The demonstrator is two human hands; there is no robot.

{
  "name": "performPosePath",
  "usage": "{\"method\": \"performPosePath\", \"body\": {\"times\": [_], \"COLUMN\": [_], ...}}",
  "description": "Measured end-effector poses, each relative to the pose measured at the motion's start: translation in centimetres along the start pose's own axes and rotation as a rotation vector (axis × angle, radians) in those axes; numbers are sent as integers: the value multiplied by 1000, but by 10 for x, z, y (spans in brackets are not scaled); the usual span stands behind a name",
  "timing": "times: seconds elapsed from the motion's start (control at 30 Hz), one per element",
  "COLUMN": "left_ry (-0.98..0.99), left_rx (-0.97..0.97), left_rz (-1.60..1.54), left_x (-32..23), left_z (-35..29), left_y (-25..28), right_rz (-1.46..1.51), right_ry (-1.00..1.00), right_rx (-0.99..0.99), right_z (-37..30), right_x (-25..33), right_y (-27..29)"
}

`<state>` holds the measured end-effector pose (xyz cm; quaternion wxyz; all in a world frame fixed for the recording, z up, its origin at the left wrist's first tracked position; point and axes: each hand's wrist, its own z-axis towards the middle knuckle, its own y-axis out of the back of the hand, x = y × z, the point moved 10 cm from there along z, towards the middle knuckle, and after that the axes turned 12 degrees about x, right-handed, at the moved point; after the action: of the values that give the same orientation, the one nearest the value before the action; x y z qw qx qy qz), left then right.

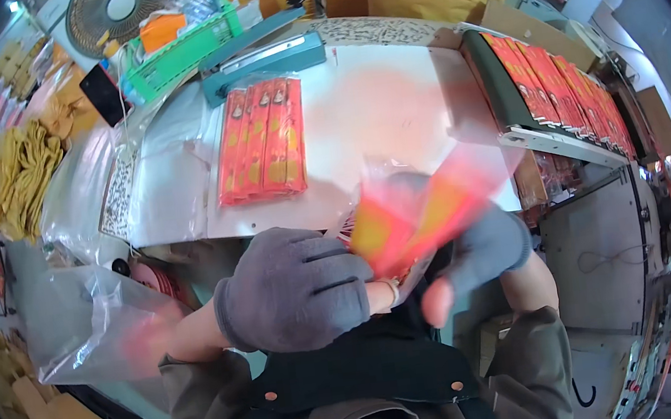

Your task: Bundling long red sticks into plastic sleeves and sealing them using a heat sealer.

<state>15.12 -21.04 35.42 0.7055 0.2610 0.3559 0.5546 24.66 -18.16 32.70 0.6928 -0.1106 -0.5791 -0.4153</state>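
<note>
Closest to the camera is the dark apron (364,373) across the person's chest, with two round metal studs on its upper band. Just beyond it, both hands wear grey gloves that leave fingertips bare. Splayed between them are red packets (375,225) with yellow patches, blurred, at the near edge of the white surface (390,110).

What counts most in space, I judge, is how these packets meet the fingers: their lower ends gather at the tips of the left hand (299,289), and they fan upward in a rough V. One branch has its long axis slanting away to the upper right, over the surface. The left hand is nearer to the gathered ends, its fingers curled close together and seemingly pinching them. The right hand (487,249) is just beside the right-hand branch, thumb apart from the palm; blur hides its other fingers, so I cannot tell whether they grip.

To the left on the surface lies a flat bagged stack (260,143) of similar packets, with clear bags (173,179) beyond it. At the far edge is a blue-green sealer (263,63), near a green basket (183,58). Rightward, a rack filled with a row of red packs (559,86) limits sideways room; the bagged stack does so on the left.
</note>
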Motion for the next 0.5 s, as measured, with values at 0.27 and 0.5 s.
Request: {"method": "performPosePath", "body": {"times": [0.27, 0.5], "left_ry": [277, 817], "left_rx": [214, 115], "left_rz": [307, -418], "left_x": [62, 148], "left_z": [-31, -92], "left_y": [9, -35], "right_rz": [-487, -849], "right_ry": [-35, -331], "right_rx": [222, -238], "right_z": [-9, 14], "right_x": [-20, -32], "right_y": [-17, 43]}}
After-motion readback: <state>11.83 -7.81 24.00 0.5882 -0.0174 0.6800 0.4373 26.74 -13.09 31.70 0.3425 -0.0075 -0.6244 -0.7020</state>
